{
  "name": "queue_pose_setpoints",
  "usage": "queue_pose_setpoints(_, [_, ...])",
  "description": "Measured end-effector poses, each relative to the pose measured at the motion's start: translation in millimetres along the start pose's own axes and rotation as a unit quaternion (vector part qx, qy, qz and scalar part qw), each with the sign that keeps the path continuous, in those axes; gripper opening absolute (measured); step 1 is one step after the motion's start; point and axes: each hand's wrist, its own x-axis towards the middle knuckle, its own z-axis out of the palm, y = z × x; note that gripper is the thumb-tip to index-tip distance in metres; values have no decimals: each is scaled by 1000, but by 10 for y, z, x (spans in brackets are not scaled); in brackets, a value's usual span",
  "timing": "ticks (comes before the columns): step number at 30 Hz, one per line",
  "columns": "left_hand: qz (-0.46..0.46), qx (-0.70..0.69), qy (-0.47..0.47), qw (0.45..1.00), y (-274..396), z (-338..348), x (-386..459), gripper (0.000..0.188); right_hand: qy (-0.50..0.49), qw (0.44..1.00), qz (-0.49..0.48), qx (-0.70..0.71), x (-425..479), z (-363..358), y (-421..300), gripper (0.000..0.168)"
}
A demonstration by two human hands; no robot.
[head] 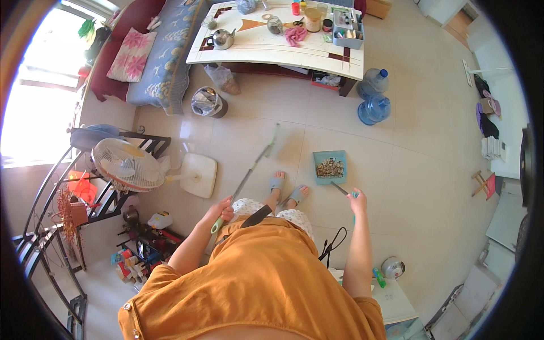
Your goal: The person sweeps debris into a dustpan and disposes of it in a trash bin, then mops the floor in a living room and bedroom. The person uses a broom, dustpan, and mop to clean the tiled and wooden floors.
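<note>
My left hand (222, 209) grips the long grey and green handle of a broom (250, 170). The broom's pale green head (274, 137) points away from me, over the tiled floor ahead of my feet. In my right hand (358, 200) is the handle of a teal dustpan (342, 169), held out to my right side. Small mixed brown and white debris (330, 168) lies in the pan. Whether the pan touches the floor, I cannot tell. My slippered feet stand between broom and dustpan.
A pedestal fan (127, 165) with a square white base (199, 175) stands left. Ahead are a lined waste bin (209, 103), a plastic bag (223, 79), a low white table (272, 47) and two blue water jugs (374, 109). A small folding stool (483, 184) is far right.
</note>
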Motion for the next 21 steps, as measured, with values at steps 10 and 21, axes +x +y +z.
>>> queue_pose_setpoints(10, [-111,-253,32,961,338,88,1128,24,-14,999,-29,-30,-664,-433,437,44])
queue_pose_setpoints(21, [-59,431,12,900,-660,1463,1629,9,37,997,63,-13,-1031,-201,896,45])
